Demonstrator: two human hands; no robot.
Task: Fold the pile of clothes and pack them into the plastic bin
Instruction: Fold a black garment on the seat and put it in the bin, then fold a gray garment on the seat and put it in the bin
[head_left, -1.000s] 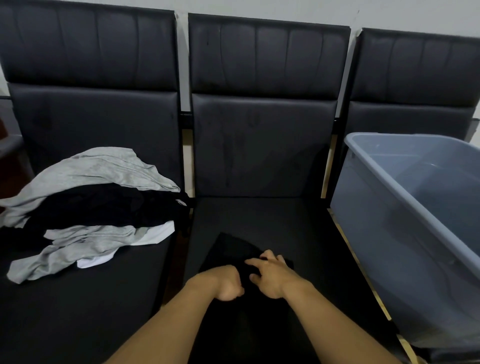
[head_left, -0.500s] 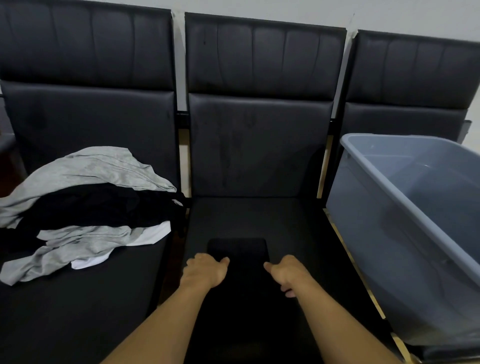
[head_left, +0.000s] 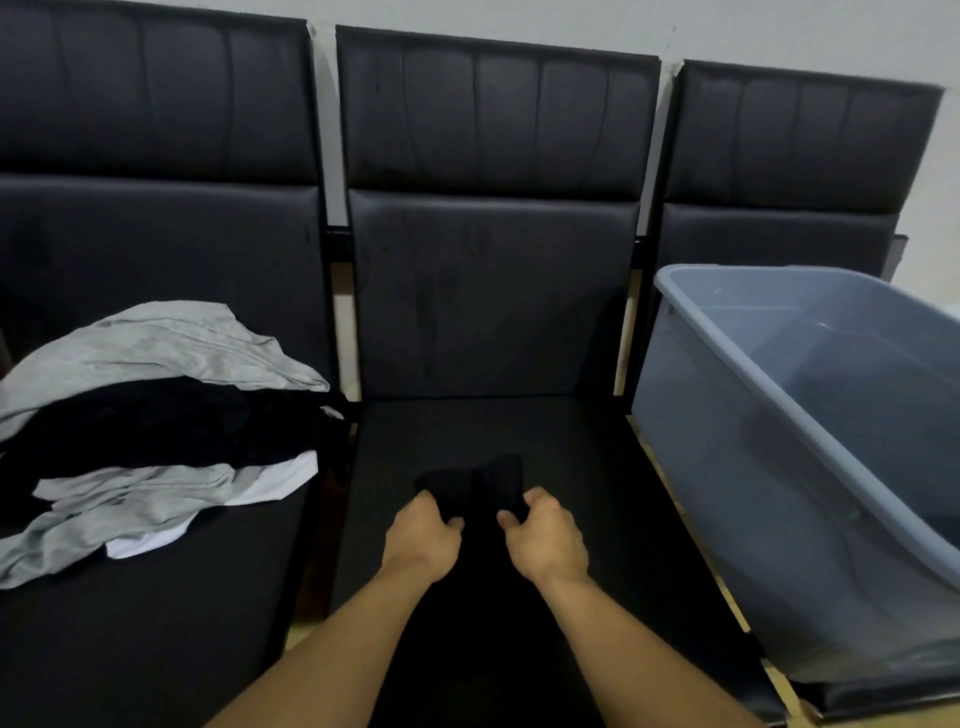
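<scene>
Gripping a black garment (head_left: 480, 480), seemingly bunched: left hand (head_left: 423, 535) and right hand (head_left: 545, 538), fingers curled, knuckles up.

Three black padded chairs are standing side by side against a pale wall (head_left: 779, 31), their tall stitched backrests filling most of the view. The middle chair (head_left: 493, 291) is sitting straight ahead, the left chair (head_left: 156, 208) and right chair (head_left: 800, 150) flanking it. Narrow gaps between the backrests are showing the wall, and dim light is leaving the upholstery dull.
</scene>
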